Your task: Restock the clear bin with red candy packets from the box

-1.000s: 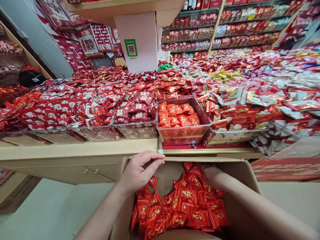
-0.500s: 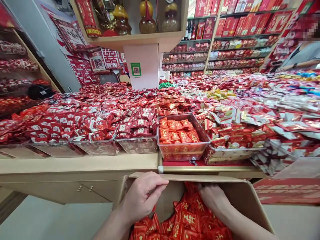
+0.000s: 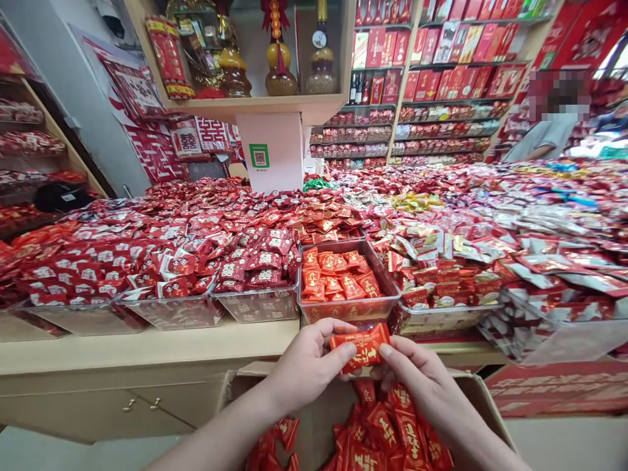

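Note:
Red candy packets with gold writing (image 3: 362, 348) are held between my two hands, just above the near edge of an open cardboard box (image 3: 490, 405). My left hand (image 3: 307, 363) pinches their left end, thumb on top. At their right end my right hand (image 3: 422, 373) grips with its thumb in front. Inside the box lie many loose red packets (image 3: 383, 432). Beyond my hands, a clear plastic bin (image 3: 395, 297) on the counter holds similar red packets in rows.
Bins of wrapped sweets (image 3: 171, 307) line the counter (image 3: 147, 347) on both sides, with heaps behind. A shelf cabinet (image 3: 255, 108) with bottles hangs over the middle. At the back right stands a person (image 3: 544, 137) near tall shelves.
Both hands have risen out of the box and come together, now with red packets between them. The view has tilted up slightly, and more of the person at the back right shows.

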Available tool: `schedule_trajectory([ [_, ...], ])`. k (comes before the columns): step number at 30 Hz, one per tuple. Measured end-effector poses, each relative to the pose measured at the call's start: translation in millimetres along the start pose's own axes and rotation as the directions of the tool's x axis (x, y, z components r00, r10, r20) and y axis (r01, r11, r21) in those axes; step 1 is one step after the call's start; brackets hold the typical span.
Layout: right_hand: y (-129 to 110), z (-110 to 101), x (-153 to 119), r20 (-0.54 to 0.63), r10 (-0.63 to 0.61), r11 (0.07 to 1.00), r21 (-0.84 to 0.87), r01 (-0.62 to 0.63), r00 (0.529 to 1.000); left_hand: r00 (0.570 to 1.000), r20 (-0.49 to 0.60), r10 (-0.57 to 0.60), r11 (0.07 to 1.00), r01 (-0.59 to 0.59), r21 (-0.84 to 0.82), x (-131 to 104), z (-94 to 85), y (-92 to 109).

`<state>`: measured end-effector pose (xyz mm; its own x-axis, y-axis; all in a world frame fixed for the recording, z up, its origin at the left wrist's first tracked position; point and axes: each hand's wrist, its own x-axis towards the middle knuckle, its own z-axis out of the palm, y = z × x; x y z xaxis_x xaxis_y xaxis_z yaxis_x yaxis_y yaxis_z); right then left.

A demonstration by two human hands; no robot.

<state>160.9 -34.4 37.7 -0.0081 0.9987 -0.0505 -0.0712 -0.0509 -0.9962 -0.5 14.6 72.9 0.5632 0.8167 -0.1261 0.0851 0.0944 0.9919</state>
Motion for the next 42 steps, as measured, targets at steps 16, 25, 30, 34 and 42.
schedule_trajectory([
  [16, 24, 10, 22, 0.001, -0.844, 0.431, -0.595, 0.679, 0.537, 0.999, -0.029, -0.016, 0.863, -0.001, -0.505, 26, -4.3, -8],
  [25, 26, 20, 25, -0.211, -0.272, 0.962, -0.025, 0.272, 0.939, 0.973, -0.125, 0.196, 0.897, -0.23, -0.377, 20, -9.5, -16],
  [30, 29, 19, 27, -0.28, -0.131, 0.978, 0.123, 0.171, 0.951, 0.985, -0.127, 0.115, 0.845, -0.164, -0.508, 18, -4.3, -12],
  [34, 33, 17, 25, -0.261, -0.272, 0.962, -0.074, 0.262, 0.926, 0.992, -0.12, 0.032, 0.868, -0.087, -0.488, 18, -7.9, -12],
  [42, 17, -2, 24, 0.467, -0.736, 0.018, -0.711, 0.703, 0.491, 0.993, -0.11, -0.044, 0.933, 0.002, -0.359, 20, -14.5, -18],
])
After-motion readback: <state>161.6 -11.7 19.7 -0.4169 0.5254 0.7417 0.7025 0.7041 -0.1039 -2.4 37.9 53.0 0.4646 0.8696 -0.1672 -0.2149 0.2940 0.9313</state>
